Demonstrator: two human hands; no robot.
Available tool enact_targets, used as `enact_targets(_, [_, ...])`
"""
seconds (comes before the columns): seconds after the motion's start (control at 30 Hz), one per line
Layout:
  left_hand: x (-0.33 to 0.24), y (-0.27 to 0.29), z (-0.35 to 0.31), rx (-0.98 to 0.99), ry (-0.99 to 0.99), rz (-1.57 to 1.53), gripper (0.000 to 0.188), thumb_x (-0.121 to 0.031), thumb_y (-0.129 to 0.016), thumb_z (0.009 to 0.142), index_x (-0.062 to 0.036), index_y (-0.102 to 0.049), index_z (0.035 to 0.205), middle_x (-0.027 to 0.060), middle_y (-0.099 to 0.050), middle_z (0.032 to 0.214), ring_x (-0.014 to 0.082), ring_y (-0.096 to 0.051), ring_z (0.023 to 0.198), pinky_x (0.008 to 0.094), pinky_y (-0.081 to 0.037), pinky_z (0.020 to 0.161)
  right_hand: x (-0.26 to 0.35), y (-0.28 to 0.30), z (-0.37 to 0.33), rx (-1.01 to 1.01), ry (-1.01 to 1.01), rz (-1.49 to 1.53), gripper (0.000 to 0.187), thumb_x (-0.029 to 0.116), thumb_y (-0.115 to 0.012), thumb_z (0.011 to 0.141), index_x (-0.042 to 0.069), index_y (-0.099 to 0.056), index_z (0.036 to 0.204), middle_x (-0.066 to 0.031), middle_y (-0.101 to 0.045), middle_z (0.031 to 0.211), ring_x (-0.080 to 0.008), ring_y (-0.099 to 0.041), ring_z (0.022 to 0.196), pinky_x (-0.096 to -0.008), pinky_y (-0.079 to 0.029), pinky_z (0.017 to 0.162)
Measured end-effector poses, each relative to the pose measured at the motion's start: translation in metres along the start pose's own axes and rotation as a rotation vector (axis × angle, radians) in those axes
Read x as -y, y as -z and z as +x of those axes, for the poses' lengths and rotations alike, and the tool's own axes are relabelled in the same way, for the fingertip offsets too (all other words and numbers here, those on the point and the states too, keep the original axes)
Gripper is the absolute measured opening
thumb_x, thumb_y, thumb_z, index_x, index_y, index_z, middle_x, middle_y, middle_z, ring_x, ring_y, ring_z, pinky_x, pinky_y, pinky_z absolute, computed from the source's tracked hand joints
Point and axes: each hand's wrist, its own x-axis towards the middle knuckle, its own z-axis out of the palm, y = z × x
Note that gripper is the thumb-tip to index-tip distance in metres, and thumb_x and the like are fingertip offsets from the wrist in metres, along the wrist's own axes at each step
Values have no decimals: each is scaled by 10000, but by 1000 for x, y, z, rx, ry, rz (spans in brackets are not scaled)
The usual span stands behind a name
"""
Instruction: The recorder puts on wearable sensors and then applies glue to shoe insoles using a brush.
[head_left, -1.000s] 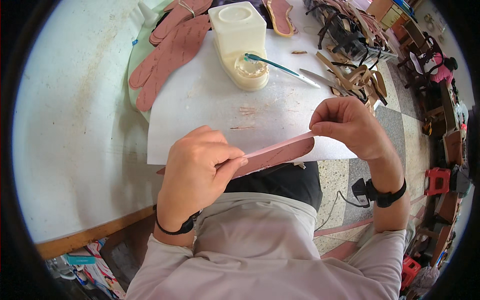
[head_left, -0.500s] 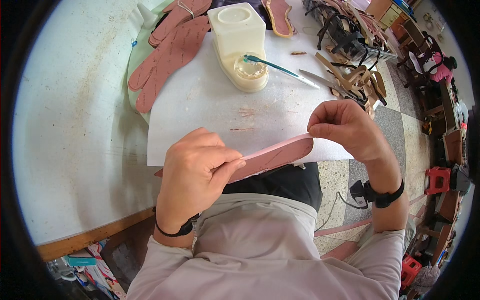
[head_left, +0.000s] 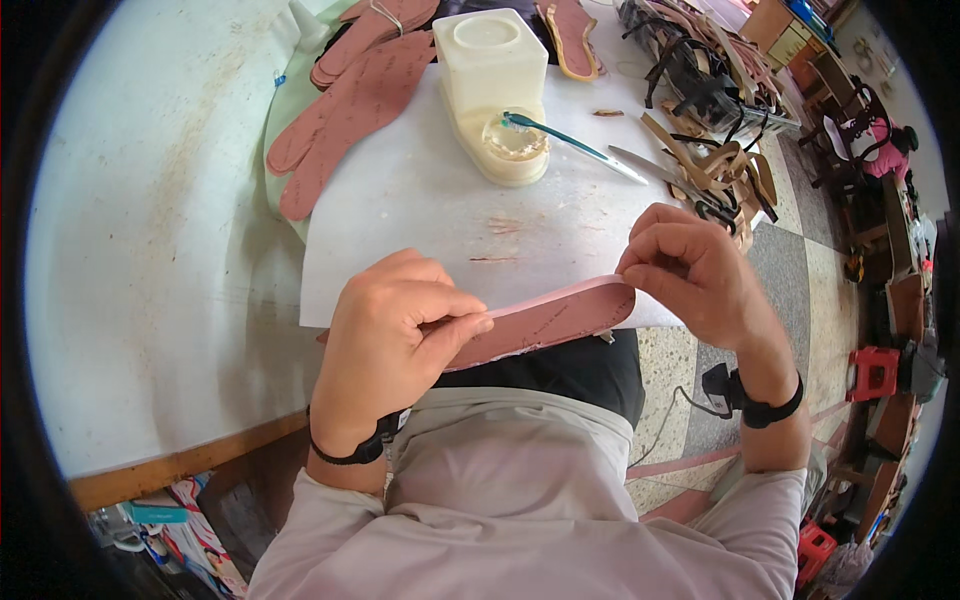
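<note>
A reddish-brown insole (head_left: 550, 325) lies at the near edge of the white work surface, above my lap. Along its far edge runs a narrow pale pink strip (head_left: 555, 295). Thumb and forefinger of my left hand (head_left: 395, 335) pinch the strip partway along, and that hand covers part of the insole. At the rounded right end, my right hand (head_left: 690, 265) pinches the strip with its fingers curled. Beyond my hands stands a cream plastic glue container (head_left: 495, 65). A teal and white toothbrush (head_left: 575, 145) rests across its open spout.
Stacked insoles (head_left: 345, 125) lie at the far left, beside a pale wall (head_left: 140, 250). Scissors (head_left: 655, 165) and loose tan straps (head_left: 725, 170) sit at the right edge, near a bin of straps (head_left: 715, 75). A trimmed insole (head_left: 570, 40) lies at the back. Red stools (head_left: 873, 373) stand on the floor.
The strip has gone from stretched straight to bending along the insole's rounded right end. My right fingers have shifted slightly, while my left hand keeps its pinch. The whole view has moved a little.
</note>
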Motion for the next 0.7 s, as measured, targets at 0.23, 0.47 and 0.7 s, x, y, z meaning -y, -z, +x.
enact_targets(0.23, [4, 2, 4, 16, 9, 52, 63, -68, -842, 789, -51, -785, 809, 64, -632, 663, 255, -538, 654, 375, -435, 613, 11, -16, 1, -87, 147, -156, 17, -43, -677, 934, -47, -664, 944, -105, -609, 947, -203, -639, 794, -315, -542, 704])
enact_targets(0.47, [2, -4, 5, -11, -45, 76, 81, -30, -853, 770, -32, -784, 810, 84, -686, 706, 228, -575, 698, 358, -445, 647, 15, -21, 0, -234, 195, -189, 60, -67, -663, 904, -27, -647, 946, -109, -601, 952, -232, -633, 806, -337, -542, 718])
enact_targets(0.7, [-3, -16, 10, -52, -64, -13, 87, -43, -849, 809, -29, -809, 885, 95, -760, 850, 248, -670, 777, 350, -516, 729, 22, -33, 3, -226, 300, -238, 81, -65, -677, 886, -20, -638, 941, -120, -596, 941, -265, -622, 789, -344, -538, 716])
